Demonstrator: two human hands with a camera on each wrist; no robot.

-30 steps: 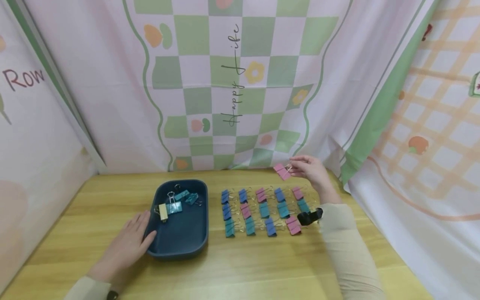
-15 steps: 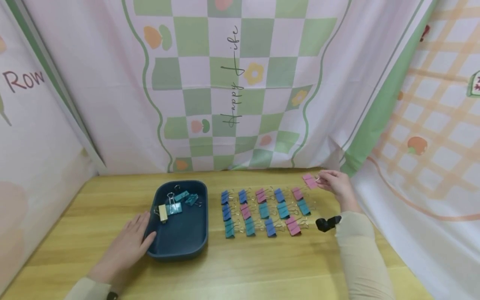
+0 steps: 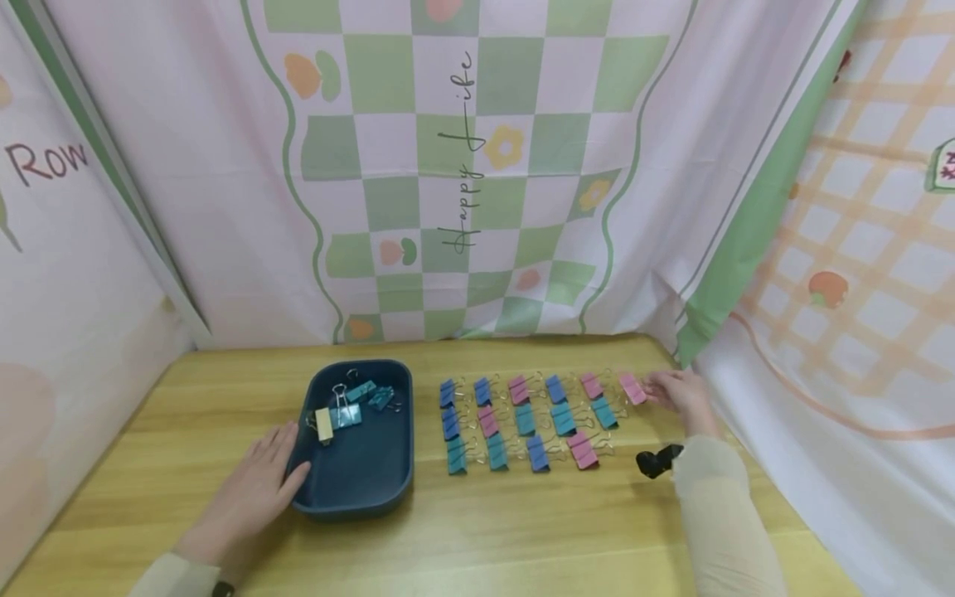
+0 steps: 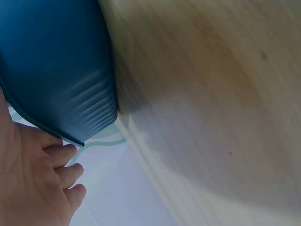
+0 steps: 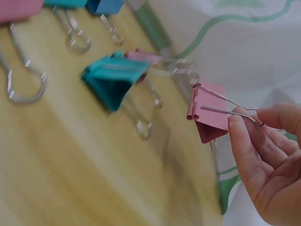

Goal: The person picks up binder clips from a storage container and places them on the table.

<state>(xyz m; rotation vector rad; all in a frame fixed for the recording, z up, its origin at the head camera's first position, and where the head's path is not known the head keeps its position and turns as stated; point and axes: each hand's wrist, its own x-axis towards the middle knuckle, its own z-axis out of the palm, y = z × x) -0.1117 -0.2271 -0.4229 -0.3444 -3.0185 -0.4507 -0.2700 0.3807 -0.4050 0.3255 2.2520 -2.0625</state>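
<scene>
My right hand point(image 3: 681, 398) pinches a wire handle of a pink binder clip point(image 5: 209, 112) between thumb and fingers, at the right end of the back row. To that clip's left lie another pink clip point(image 3: 592, 385) and, a row nearer, a teal clip point(image 3: 605, 412). My left hand point(image 3: 257, 481) rests against the left side of a dark blue tray point(image 3: 366, 489), fingers extended and thumb at the rim. Inside the tray are several teal clips point(image 3: 346, 414) and one pale yellow clip point(image 3: 324, 424). In the left wrist view the fingers point(image 4: 66, 174) lie along the tray's outer wall.
Blue, pink and teal binder clips stand in three rows on the wooden table point(image 3: 507, 531), handles toward the right. A patterned curtain point(image 3: 507, 207) hangs behind the table's back edge, with more cloth at both sides.
My right hand has carried the pink clip right, then down and nearer, to the right end of the back row. The left hand and tray have stayed in place.
</scene>
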